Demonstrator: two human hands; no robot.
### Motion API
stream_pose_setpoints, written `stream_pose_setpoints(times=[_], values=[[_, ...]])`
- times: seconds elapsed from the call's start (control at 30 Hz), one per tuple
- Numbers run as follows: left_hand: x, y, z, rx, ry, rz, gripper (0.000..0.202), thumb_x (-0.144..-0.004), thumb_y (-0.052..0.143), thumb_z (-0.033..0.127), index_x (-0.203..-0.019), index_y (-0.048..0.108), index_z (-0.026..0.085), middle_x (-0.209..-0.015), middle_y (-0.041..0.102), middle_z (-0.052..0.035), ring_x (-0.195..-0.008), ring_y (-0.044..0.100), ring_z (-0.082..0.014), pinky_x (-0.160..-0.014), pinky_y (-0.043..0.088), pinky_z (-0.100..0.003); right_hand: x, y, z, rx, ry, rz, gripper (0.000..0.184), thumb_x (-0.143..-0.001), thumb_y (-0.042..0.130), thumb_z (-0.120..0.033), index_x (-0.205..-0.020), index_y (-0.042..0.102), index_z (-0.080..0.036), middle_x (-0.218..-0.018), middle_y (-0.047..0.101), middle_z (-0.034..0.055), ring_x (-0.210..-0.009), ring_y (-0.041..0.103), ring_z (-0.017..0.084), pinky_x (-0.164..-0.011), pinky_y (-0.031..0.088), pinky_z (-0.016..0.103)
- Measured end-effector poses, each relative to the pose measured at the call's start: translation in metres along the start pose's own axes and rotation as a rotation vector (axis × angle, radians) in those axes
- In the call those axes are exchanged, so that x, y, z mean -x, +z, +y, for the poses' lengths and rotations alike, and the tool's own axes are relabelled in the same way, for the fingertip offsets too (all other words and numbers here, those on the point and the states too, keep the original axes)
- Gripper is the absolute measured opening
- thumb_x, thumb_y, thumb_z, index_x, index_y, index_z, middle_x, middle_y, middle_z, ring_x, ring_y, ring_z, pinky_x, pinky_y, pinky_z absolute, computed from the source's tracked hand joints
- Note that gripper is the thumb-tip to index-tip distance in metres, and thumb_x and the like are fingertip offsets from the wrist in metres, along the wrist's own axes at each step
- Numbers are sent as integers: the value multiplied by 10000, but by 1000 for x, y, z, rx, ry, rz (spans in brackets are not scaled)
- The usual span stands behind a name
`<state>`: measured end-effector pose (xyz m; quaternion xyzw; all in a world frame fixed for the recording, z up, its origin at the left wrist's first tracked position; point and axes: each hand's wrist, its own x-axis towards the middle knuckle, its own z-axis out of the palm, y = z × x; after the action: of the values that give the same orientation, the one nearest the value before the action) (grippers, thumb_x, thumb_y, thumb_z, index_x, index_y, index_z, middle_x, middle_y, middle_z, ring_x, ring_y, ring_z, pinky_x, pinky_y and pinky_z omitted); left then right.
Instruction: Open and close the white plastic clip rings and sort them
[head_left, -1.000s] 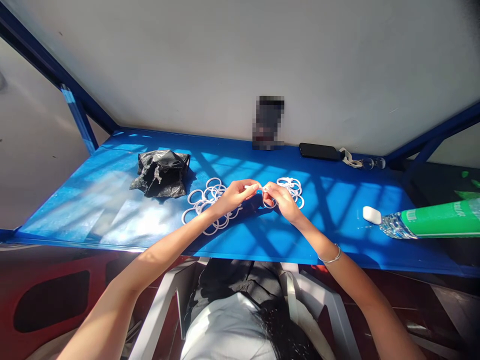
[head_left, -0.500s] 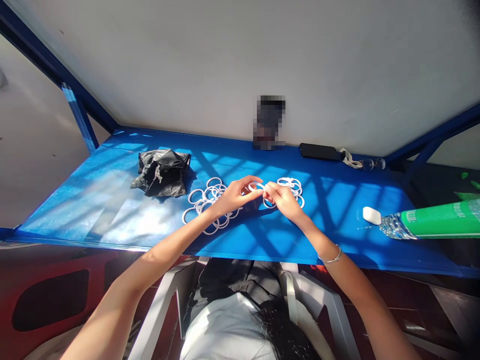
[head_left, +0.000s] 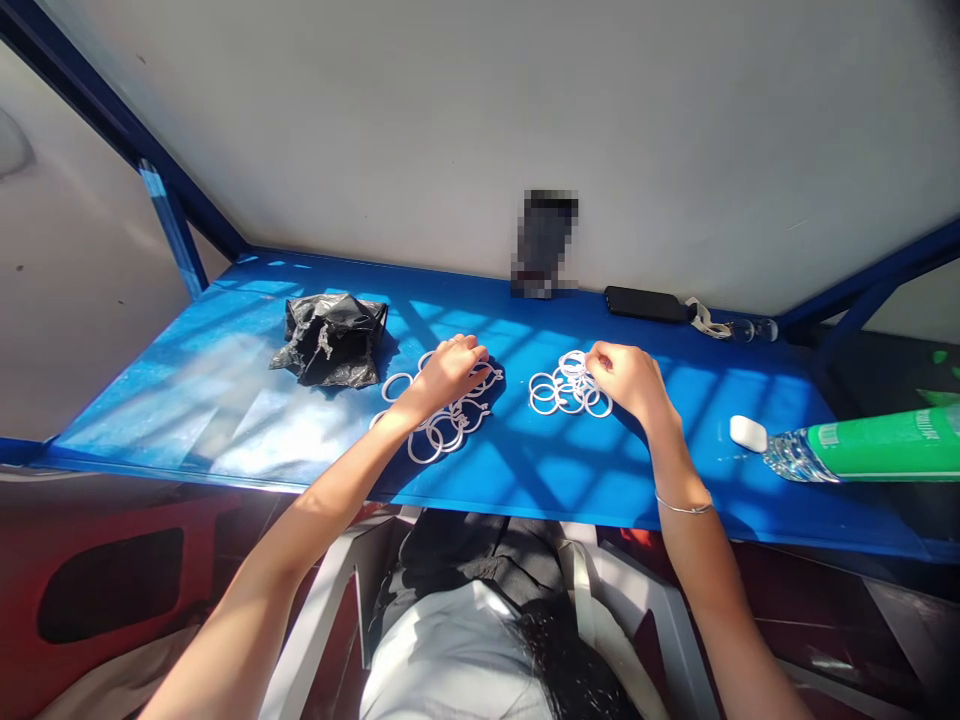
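Several white plastic rings with small tabs lie in two groups on the blue table. Over the left ring pile (head_left: 426, 440) my left hand (head_left: 450, 378) is closed, its bent fingers down on a white ring; the fingertips are partly hidden. My right hand (head_left: 626, 378) is at the right ring pile (head_left: 556, 393), thumb and fingers pinched at the edge of a white ring (head_left: 573, 362) on top of that pile. Rings in the right pile overlap one another.
A crumpled black plastic bag (head_left: 330, 340) sits at the left of the blue table (head_left: 517, 470). At the back are a black phone (head_left: 643, 303), eyeglasses (head_left: 754, 330) and a blurred-out item (head_left: 544, 245). To the right lie a white case (head_left: 748, 433) and a green-labelled bottle (head_left: 877, 445).
My hands have moved apart from the middle, where they held one ring together. The left has gone to the left pile, the right to the right pile with a ring.
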<state>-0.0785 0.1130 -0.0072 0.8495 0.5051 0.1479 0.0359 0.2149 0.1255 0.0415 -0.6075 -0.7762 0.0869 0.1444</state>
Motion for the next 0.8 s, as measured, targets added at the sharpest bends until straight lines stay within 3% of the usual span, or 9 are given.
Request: stream_pose_setpoints(times=[0.2, 0.3, 0.4, 0.53, 0.63, 0.8], values=[[-2, -2, 5, -8, 1, -70, 181, -970, 480, 218, -983, 639, 133, -924, 630, -98, -874, 589, -218, -774, 462, -322, 0, -5, 2, 130, 67, -20, 214, -866, 465, -268, -672, 527, -202, -670, 600, 50, -591, 470, 179, -559, 217, 290], [-1, -3, 5, 11, 17, -39, 233, -978, 508, 330, -988, 630, 133, -930, 633, -99, -866, 590, -222, -800, 468, -338, 0, -6, 4, 142, 80, 1, 211, -879, 468, -273, -700, 551, -199, -687, 611, 59, -610, 494, 186, -564, 217, 291], [1, -3, 6, 13, 46, -22, 303, -903, 641, 416, -1024, 610, 140, -1010, 632, -105, -923, 596, -237, -861, 471, -356, 0, -6, 5, 139, 85, 12, 241, -911, 456, -288, -717, 567, -197, -702, 623, 64, -620, 505, 187, -566, 217, 293], [2, -3, 8, 12, 13, -84, 264, -828, 722, 294, -1018, 604, 153, -1047, 625, -99, -953, 606, -242, -867, 481, -355, 0, -5, 3, 124, 74, 24, 266, -936, 439, -296, -735, 581, -195, -727, 642, 69, -612, 512, 183, -559, 219, 291], [1, -7, 10, 116, 1, -77, 263, -842, 696, 284, -1051, 601, 155, -1015, 618, -81, -898, 612, -215, -844, 493, -340, 0, -2, 2, 77, 33, 53, 241, -923, 455, -283, -753, 602, -194, -746, 658, 66, -624, 535, 183, -555, 237, 280], [-1, -18, 15, 434, 26, 15, 281, -885, 642, 395, -1070, 614, 185, -937, 595, -36, -831, 599, -167, -719, 494, -269, 0, 3, 1, -30, -68, 113, 213, -903, 476, -277, -770, 625, -202, -759, 669, 47, -664, 564, 187, -545, 277, 269]])
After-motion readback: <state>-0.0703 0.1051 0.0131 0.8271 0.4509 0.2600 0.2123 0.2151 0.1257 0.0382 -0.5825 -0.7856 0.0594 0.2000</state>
